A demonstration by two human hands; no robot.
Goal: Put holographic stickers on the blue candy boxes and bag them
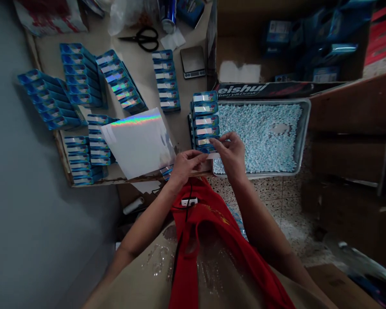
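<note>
My left hand [185, 166] pinches the end of a small pale sticker [213, 156] between thumb and fingers, low at the near box of a stack. Close by, my right hand [233, 154] is bent with its fingertips together over the same near end; whether anything is between them is hidden. The stack of small blue boxes [206, 121] stands in a row, with pale shiny strips on the faces turned up. Left of my hands lies a white sheet [138, 143] with a rainbow sheen along its far edge.
A metal tray [304, 141] of pale blue pellets sits at right, below an open carton [238, 51] holding blue packs. More rows of blue boxes [80, 77] cover the left of the table. Black scissors [144, 39], a small scale [193, 61] and a blue can [169, 17] lie farther back.
</note>
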